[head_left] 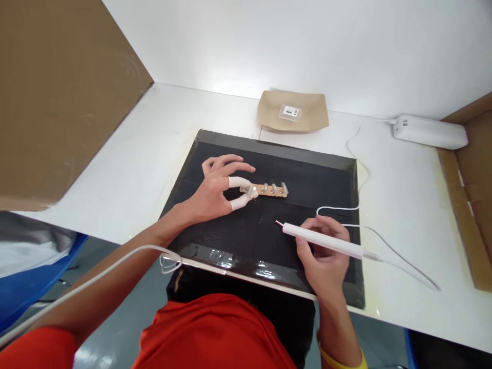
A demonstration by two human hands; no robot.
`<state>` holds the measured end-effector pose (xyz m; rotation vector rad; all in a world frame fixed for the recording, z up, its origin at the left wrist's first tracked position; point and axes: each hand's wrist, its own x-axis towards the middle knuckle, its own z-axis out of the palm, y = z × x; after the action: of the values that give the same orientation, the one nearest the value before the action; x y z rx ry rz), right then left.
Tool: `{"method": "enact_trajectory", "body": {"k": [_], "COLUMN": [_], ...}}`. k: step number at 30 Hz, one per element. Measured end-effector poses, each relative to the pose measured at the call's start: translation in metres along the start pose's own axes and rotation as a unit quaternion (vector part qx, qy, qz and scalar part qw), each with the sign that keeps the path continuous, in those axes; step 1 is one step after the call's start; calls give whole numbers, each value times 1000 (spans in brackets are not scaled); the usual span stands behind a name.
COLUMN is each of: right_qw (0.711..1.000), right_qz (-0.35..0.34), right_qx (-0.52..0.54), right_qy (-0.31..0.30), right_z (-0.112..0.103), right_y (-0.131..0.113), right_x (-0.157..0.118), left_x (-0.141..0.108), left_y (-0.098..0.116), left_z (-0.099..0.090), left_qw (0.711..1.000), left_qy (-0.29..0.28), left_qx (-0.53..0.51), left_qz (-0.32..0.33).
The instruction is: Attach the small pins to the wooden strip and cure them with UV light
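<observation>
A short tan strip [274, 191] with several small clear and shiny pieces along it lies on the black mat [246, 230]. My left hand [221, 189] pinches the strip's left end between thumb and index finger, both in white finger covers; its other fingers are spread above the mat. In my right hand [326, 251] is a white pen-shaped tool [323, 241] with a thin metal tip pointing left. The tip is below and right of the strip, apart from it. A white cable leaves the tool's rear end.
Behind the mat, a brown paper tray [265, 115] holds a small clear box [290, 113]. A white power bank-like block [430, 131] is at the back right. Cardboard stands left [69, 102] and right [476, 179]. A white cable [115, 266] runs by my left arm.
</observation>
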<state>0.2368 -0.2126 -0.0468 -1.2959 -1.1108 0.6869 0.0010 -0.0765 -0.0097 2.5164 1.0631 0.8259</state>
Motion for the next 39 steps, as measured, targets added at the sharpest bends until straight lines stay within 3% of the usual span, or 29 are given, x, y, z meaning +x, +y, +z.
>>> {"method": "enact_trajectory", "body": {"k": [6,11,16,20,39], "right_qw": [997,995,991,990,996], "right_qz": [64,78,95,100,72], "right_qx": [47,66,89,95,31], "right_qy": [12,13,18,29,34], "right_z": [-4,-3,0,-1,-1], "right_y": [-4,-11,-14,-12,-6], "right_x": [1,-2,-10,-18,-26], "left_x": [-25,-38,-26,-19,-22], "left_y": [13,24,26,24,22], "left_z": [-17,1,32,44,45], "left_qw": [984,948,949,956,951], "left_qy": [-51,-152,-135,-102,-162], "left_qx": [-172,-280,-283,-271,-261], "left_qz": [10,2,21,39,22]}}
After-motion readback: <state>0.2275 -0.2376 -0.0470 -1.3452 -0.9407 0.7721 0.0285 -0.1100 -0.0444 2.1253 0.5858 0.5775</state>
